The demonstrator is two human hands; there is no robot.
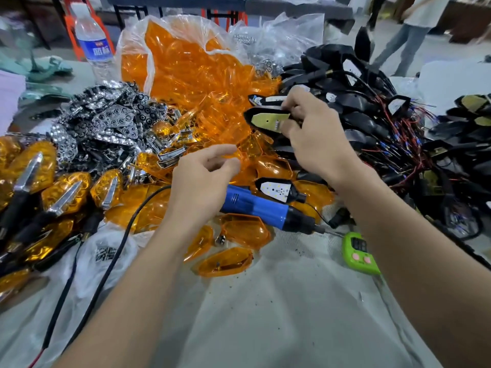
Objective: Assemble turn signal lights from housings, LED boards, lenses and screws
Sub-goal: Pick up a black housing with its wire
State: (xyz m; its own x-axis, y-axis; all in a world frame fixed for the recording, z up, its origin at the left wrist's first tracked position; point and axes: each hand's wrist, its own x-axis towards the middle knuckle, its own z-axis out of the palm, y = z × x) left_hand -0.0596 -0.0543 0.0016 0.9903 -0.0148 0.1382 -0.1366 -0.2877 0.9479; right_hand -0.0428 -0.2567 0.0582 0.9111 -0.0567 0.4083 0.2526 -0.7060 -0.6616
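My right hand (313, 131) grips a black housing (261, 114) with a yellowish LED board (268, 120) in it, held above the pile of orange lenses (191, 83). A second black housing with a white board (265, 100) lies just behind it. My left hand (204, 176) hovers lower, fingers loosely curled, thumb and fingertips close together near an orange lens; whether it holds anything is unclear. A housing with a white LED board (276, 191) rests on the blue electric screwdriver (263, 208). Loose orange lenses (225, 262) lie in front.
Chrome reflector pieces (106, 126) are heaped at left, above finished amber lights (53, 192). Black housings with red wires (385, 128) pile up at right. A green timer (358, 252) and the screwdriver's black cord (106, 261) lie on the grey cloth. A water bottle (93, 43) stands behind.
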